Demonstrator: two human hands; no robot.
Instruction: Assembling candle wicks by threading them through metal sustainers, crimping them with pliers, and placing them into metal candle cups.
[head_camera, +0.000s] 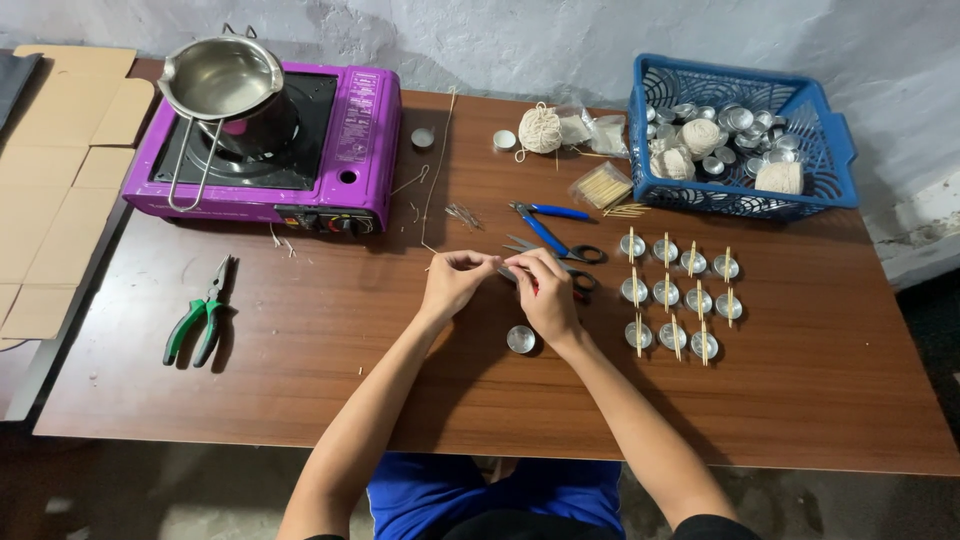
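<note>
My left hand (455, 280) and my right hand (545, 290) meet over the middle of the brown table (300, 380). Both pinch a thin pale wick string (436, 185) that runs away toward the table's far edge. A small round metal cup (520, 339) sits on the table just below my hands. Scissors (555, 250) lie partly under my right hand, beside blue-handled pliers (545, 220). To the right stand rows of several metal cups (680, 295) with wooden sticks laid across them.
A purple portable stove (340, 150) with a steel pot (222, 80) stands at the far left. Green-handled pliers (200, 320) lie at the left. A blue basket (740, 195) of cups and string balls sits far right, near a ball of string (540, 130) and a pack of sticks (600, 185).
</note>
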